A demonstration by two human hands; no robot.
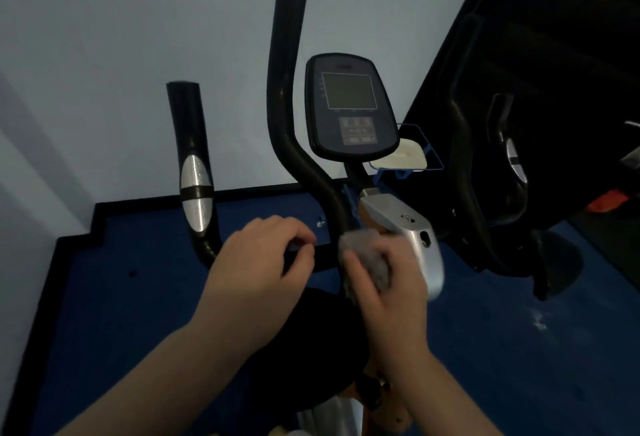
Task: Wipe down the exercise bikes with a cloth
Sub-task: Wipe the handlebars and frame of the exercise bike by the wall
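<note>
The right hand (388, 276) bunches a grey cloth (363, 259) against the handlebar (301, 165) by the silver stem (415, 228), while the left hand (263, 255), just beside it, curls over the crossbar, likely steadying; the console (349, 106) stands beyond.

I am extending both forearms forward: my left hand (258, 257) is curling its fingers loosely, my right hand (388, 273) is clutching a grey cloth (367, 254)
</note>
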